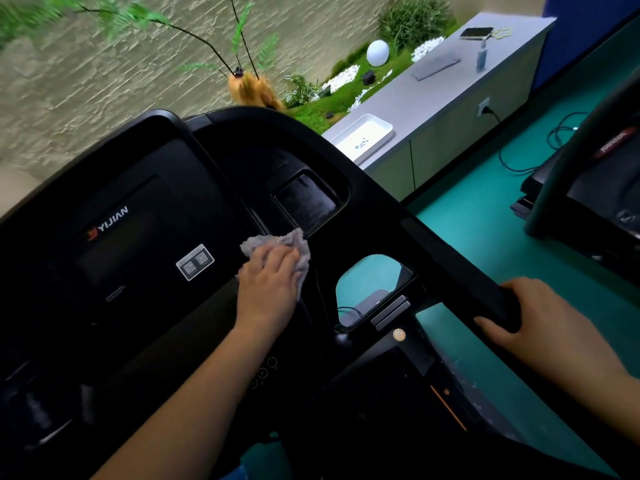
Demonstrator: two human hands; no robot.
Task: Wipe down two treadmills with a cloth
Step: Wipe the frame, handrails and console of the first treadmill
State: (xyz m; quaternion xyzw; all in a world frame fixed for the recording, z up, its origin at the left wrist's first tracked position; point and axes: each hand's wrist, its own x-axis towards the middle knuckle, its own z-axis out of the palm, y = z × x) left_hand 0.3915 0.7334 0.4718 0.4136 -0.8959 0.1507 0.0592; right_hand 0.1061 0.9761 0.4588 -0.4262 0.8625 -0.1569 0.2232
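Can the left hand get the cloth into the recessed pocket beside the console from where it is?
Probably yes. The left hand presses the cloth on the console right next to the pocket, with nothing lying between them; the right hand is off on the handrail.

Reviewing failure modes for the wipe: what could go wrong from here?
The crumpled grey cloth under the left hand sits close to the silver rectangular sticker on the black treadmill console; its edge might snag or lift. The right hand grips the black handrail end, so that patch may go unwiped.
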